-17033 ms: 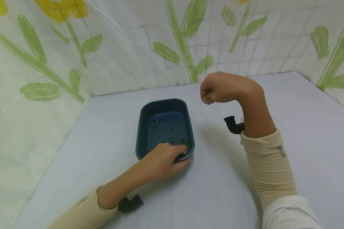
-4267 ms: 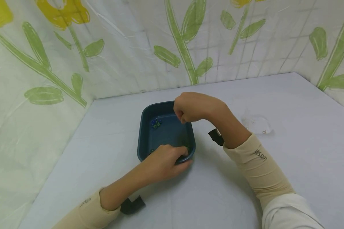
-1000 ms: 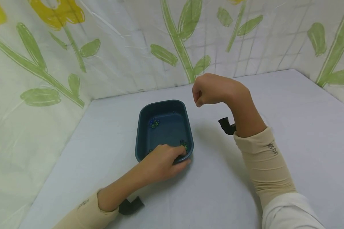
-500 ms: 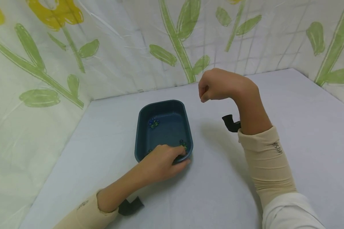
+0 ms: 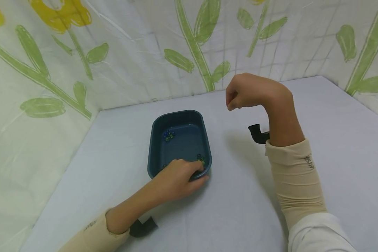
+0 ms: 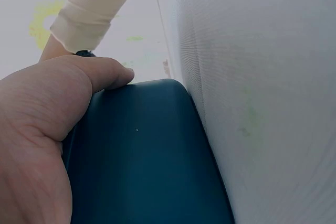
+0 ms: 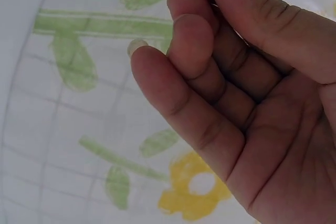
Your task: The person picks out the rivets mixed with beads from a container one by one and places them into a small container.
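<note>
My left hand [image 5: 179, 176] grips the near rim of a dark blue rectangular tray [image 5: 154, 147], fingers inside and thumb outside. The left wrist view shows the thumb [image 6: 113, 72] along the tray wall [image 6: 142, 156]. Small glassy blue and green beads [image 5: 168, 135] sit toward the tray's far left corner. More green beads [image 5: 201, 159] lie by my left fingers in the near right corner. My right hand [image 5: 247, 91] is raised to the right of the tray, wrist bent, fingers curled. In the right wrist view the thumb [image 7: 273, 19] closes toward the fingers; the index tip is cut off, and I cannot tell whether something tiny is pinched.
The tray stands on a pale cloth-covered table [image 5: 233, 210]. A white sheet wall [image 5: 129, 63] painted with flowers rises behind and to the left. A black wrist mount [image 5: 258, 134] juts from under the right forearm, which stretches across the table's right half.
My right hand has moved from over the tray to the right and up. The clear box seen earlier on the right is now hidden by the arm. The left hand keeps its grip.
</note>
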Motion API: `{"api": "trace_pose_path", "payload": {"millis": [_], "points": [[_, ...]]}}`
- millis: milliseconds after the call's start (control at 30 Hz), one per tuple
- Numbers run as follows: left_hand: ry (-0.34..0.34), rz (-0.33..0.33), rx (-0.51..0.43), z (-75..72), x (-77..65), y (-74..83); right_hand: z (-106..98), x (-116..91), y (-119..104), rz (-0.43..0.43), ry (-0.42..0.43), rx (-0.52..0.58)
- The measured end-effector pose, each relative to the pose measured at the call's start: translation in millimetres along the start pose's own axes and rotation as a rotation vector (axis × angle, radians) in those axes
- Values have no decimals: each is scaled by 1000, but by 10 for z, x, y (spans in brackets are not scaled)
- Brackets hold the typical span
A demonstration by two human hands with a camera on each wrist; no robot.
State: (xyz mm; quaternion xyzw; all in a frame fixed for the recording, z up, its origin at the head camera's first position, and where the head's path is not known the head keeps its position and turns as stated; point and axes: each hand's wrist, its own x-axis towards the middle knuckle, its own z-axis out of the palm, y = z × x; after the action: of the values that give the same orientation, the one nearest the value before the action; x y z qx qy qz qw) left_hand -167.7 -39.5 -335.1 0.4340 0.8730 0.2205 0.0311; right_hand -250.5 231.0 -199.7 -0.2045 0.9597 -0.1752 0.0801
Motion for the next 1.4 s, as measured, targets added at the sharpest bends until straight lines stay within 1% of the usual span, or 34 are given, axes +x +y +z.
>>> {"api": "trace_pose_path", "payload": {"millis": [367, 800, 1100, 1400], "points": [[-1, 1, 4, 6, 1, -2, -21, -20, 54, 28, -18, 19], [4, -2, 12, 1, -3, 9, -67, -97, 127, 81, -44, 36], [4, 2, 13, 5, -6, 5, -101, -162, 193, 130, -41, 43], [4, 4, 12, 8, -7, 0, -155, -188, 282, 135, -26, 32]]}}
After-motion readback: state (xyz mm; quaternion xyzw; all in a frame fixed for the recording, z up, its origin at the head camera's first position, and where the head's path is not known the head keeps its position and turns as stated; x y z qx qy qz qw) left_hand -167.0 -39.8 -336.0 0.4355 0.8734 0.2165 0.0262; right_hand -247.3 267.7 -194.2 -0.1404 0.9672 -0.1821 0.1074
